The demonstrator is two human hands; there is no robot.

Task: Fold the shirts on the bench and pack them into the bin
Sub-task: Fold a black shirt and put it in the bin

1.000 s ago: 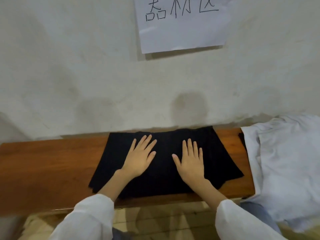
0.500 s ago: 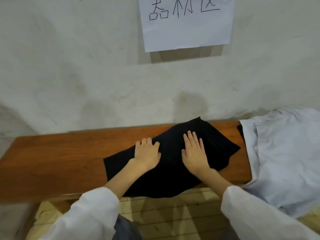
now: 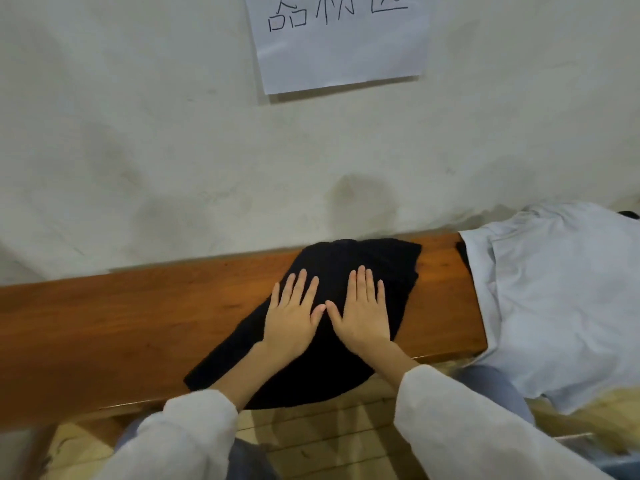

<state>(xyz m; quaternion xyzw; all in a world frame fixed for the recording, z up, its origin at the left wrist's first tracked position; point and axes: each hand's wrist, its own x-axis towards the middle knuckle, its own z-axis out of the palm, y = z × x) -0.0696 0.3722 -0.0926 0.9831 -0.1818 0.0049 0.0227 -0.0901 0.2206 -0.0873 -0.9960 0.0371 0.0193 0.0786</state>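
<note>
Black shirt (image 3: 377,265) folded on wooden bench (image 3: 121,323), under left hand (image 3: 292,315) and right hand (image 3: 363,311), both flat, fingers straight, thumbs nearly touching, pale shirt (image 3: 554,299) just right

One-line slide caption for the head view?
The left hand and right hand press flat on a black shirt on the bench; a pale shirt lies beside it.

Beneath the left hand (image 3: 294,317) and right hand (image 3: 363,313), the black shirt (image 3: 381,265) was matt cloth, soft and dull. Left of the left hand the surface (image 3: 121,323) showed reddish wood, smooth, faintly glossy. Right of the right hand the pale shirt (image 3: 554,289) was thin matt cloth, creased. Beyond both hands the wall (image 3: 138,150) was rough, blotchy plaster; the paper sheet (image 3: 339,53) on it smooth, matt.
</note>
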